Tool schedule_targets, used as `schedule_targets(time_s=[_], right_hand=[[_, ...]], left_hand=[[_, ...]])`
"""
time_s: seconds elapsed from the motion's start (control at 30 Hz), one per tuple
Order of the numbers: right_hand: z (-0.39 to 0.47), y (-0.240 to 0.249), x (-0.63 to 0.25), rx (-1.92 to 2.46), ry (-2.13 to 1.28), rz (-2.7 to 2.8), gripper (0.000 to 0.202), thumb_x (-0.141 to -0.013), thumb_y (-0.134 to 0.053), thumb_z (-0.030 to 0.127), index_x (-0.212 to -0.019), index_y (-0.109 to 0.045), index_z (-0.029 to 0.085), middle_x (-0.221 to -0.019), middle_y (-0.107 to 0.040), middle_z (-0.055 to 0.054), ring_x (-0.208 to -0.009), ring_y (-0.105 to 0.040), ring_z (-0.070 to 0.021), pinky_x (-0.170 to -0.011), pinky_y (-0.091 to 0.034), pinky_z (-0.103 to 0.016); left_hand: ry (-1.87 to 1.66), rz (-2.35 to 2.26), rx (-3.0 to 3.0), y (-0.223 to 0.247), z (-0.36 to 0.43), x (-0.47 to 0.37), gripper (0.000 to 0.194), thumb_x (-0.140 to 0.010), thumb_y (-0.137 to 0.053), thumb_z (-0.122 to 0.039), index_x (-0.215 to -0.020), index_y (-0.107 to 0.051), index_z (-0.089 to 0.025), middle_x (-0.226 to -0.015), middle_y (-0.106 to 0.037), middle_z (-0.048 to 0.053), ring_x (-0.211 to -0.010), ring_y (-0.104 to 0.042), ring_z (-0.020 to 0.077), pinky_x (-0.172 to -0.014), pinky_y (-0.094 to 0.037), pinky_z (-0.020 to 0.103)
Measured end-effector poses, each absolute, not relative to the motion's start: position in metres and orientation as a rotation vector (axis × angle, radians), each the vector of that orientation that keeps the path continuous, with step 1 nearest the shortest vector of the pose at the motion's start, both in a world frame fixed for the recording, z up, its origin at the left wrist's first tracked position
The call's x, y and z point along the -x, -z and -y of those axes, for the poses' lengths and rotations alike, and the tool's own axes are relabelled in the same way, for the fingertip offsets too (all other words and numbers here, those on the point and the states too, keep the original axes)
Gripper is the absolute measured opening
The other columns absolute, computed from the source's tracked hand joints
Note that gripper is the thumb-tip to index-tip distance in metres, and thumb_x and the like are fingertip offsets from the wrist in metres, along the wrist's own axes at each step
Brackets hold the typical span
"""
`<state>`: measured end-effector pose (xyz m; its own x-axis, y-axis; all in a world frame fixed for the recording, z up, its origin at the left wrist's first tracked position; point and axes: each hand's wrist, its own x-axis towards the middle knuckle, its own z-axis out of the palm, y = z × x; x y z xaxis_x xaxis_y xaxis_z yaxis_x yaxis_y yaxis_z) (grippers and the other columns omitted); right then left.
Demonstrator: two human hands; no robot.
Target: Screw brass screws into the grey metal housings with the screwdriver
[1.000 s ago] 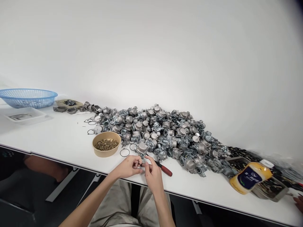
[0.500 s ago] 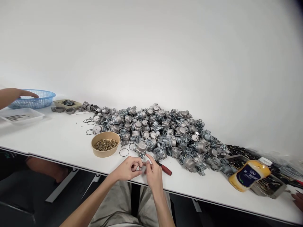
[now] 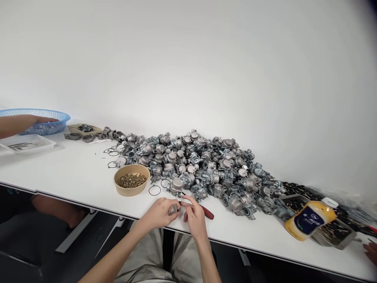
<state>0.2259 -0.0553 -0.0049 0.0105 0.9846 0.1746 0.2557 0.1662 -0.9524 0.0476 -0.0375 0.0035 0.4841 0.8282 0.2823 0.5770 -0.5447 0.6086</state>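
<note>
Near the table's front edge, my left hand (image 3: pixel 163 212) pinches something small and dark that I cannot make out. Beside it, my right hand (image 3: pixel 194 216) has its forefinger stretched towards the left fingertips, the other fingers curled; whether it holds anything is hidden. A screwdriver with a red handle (image 3: pixel 207 212) lies just behind and right of my right hand. Beyond my fingers sits a grey metal carburetor (image 3: pixel 177 184) at the front of a large pile of similar parts (image 3: pixel 206 165). A thin black ring (image 3: pixel 154 190) lies left of it.
A round tan tub (image 3: pixel 131 192) of small brass pieces stands left of the pile. Further left are a white tray (image 3: pixel 44 147) and a blue basket (image 3: pixel 55 127) with another person's hand in it. A yellow bottle (image 3: pixel 312 218) leans over a metal tray at the right.
My hands have shifted slightly, and a small dark thing now shows at my left fingertips. The front carburetor sits a little differently. The other person's hand has moved right in the basket.
</note>
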Motion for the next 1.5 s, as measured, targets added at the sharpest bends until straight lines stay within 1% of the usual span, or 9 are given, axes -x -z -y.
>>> schedule_targets(time_s=[0.13, 0.33, 0.43, 0.63, 0.77, 0.9, 1.07, 1.27, 1.5], right_hand=[[0.055, 0.006, -0.224, 1.271, -0.937, 1.403, 0.038, -0.079, -0.051, 0.023, -0.112, -0.065, 0.015, -0.085, -0.071, -0.007, -0.046, -0.051, -0.0119, -0.050, -0.044, -0.025], [0.053, 0.008, -0.224, 1.232, -0.951, 1.379, 0.032, -0.083, -0.053, 0.027, -0.109, -0.065, 0.013, -0.078, -0.070, -0.006, -0.047, -0.052, -0.0125, -0.049, -0.044, -0.024], [0.053, 0.009, -0.224, 1.235, -0.922, 1.296, 0.038, -0.086, -0.057, 0.033, -0.117, -0.062, 0.012, -0.077, -0.069, -0.007, -0.052, -0.057, -0.0159, -0.052, -0.047, -0.026], [0.052, 0.014, -0.228, 1.130, -0.986, 1.145, 0.082, -0.086, -0.065, 0.040, -0.155, -0.026, 0.019, -0.092, -0.073, -0.010, -0.063, -0.069, -0.0234, -0.055, -0.053, -0.031], [0.054, 0.012, -0.232, 0.965, -1.077, 1.051, 0.100, -0.083, -0.068, 0.038, -0.159, -0.005, 0.024, -0.109, -0.071, -0.015, -0.062, -0.070, -0.0230, -0.055, -0.054, -0.031], [0.058, 0.005, -0.227, 0.992, -1.045, 1.047, 0.110, -0.083, -0.069, 0.041, -0.159, 0.008, 0.021, -0.110, -0.071, -0.017, -0.064, -0.071, -0.0222, -0.063, -0.057, -0.035], [0.057, 0.007, -0.219, 1.140, -0.929, 1.159, 0.100, -0.089, -0.061, 0.036, -0.159, 0.010, 0.025, -0.113, -0.070, -0.016, -0.064, -0.070, -0.0194, -0.068, -0.059, -0.036], [0.047, 0.020, -0.225, 1.086, -0.996, 1.196, 0.112, -0.087, -0.065, 0.042, -0.156, 0.020, 0.021, -0.108, -0.070, -0.015, -0.069, -0.072, -0.0217, -0.069, -0.059, -0.037], [0.050, 0.020, -0.225, 1.140, -0.942, 1.253, 0.098, -0.090, -0.062, 0.042, -0.160, 0.003, 0.022, -0.110, -0.070, -0.015, -0.074, -0.072, -0.0222, -0.075, -0.058, -0.037]], left_hand=[[-0.786, -1.180, -2.340, -0.002, 0.038, -0.048, 0.015, -0.088, -0.060, -0.036, -0.090, -0.067, -0.023, -0.058, -0.055, -0.004, -0.055, -0.048, 0.0153, -0.061, -0.031, 0.023], [-0.810, -1.136, -2.345, -0.008, 0.040, -0.048, 0.019, -0.090, -0.057, -0.038, -0.096, -0.068, -0.024, -0.053, -0.050, -0.006, -0.049, -0.043, 0.0133, -0.062, -0.032, 0.023], [-0.778, -1.112, -2.315, -0.011, 0.039, -0.046, 0.026, -0.089, -0.058, -0.041, -0.105, -0.069, -0.024, -0.053, -0.047, -0.006, -0.049, -0.041, 0.0130, -0.060, -0.031, 0.023], [-0.789, -1.148, -2.382, 0.000, 0.039, -0.053, 0.035, -0.088, -0.061, -0.045, -0.117, -0.063, -0.027, -0.060, -0.055, -0.005, -0.057, -0.050, 0.0159, -0.067, -0.034, 0.024], [-0.777, -1.249, -2.463, 0.007, 0.042, -0.060, 0.037, -0.091, -0.056, -0.044, -0.123, -0.058, -0.028, -0.066, -0.061, -0.002, -0.067, -0.058, 0.0215, -0.068, -0.035, 0.026], [-0.746, -1.214, -2.458, 0.002, 0.043, -0.059, 0.035, -0.090, -0.057, -0.041, -0.121, -0.057, -0.026, -0.063, -0.058, -0.003, -0.063, -0.056, 0.0201, -0.066, -0.035, 0.025], [-0.810, -1.166, -2.317, -0.002, 0.041, -0.055, 0.024, -0.090, -0.054, -0.036, -0.111, -0.055, -0.025, -0.056, -0.046, -0.008, -0.055, -0.045, 0.0153, -0.058, -0.029, 0.022], [-0.843, -1.190, -2.270, 0.001, 0.040, -0.056, 0.014, -0.088, -0.054, -0.031, -0.098, -0.057, -0.023, -0.058, -0.045, -0.007, -0.057, -0.044, 0.0145, -0.059, -0.027, 0.021], [-0.844, -1.268, -2.161, 0.000, 0.037, -0.059, 0.016, -0.089, -0.054, -0.036, -0.099, -0.057, -0.024, -0.060, -0.049, -0.006, -0.060, -0.049, 0.0160, -0.061, -0.030, 0.021]])
